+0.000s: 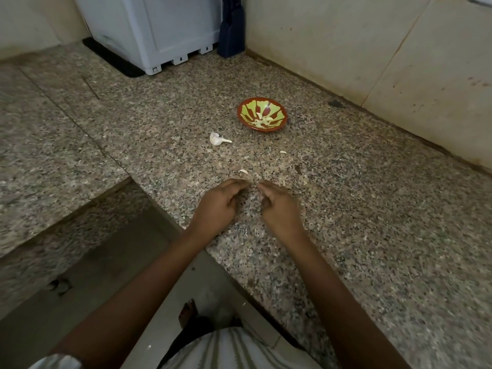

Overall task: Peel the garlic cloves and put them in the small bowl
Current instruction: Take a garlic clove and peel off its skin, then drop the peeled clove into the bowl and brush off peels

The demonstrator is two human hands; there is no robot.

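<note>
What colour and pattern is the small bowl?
The small bowl is red-brown with lime-green radiating patches inside; head view.

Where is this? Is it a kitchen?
Most likely a home kitchen. There is a speckled stone counter, a small bowl holding peeled garlic cloves, a garlic bulb lying near it on the counter, and a white appliance standing in the corner.

Left hand (217, 206), right hand (279, 209), both curled.

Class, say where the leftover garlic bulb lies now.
Head view: the garlic bulb lies on the granite counter, near centre frame, just left of the small bowl and slightly nearer the person.
</note>
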